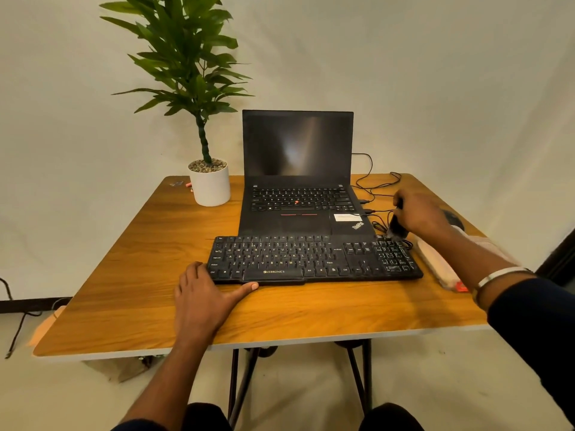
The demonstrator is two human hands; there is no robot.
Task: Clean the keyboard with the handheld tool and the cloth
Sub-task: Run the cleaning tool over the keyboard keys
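Note:
A black keyboard lies across the wooden table in front of a laptop. My left hand rests at the keyboard's front left corner, fingers on the left edge and thumb stretched along the front edge. My right hand grips a dark handheld tool whose lower end touches the keyboard's far right corner, above the number pad. A pale folded cloth lies on the table just right of the keyboard, partly hidden by my right forearm.
An open black laptop with a dark screen stands behind the keyboard. A potted plant in a white pot is at the back left. Black cables trail right of the laptop. A dark mouse sits beyond my right hand.

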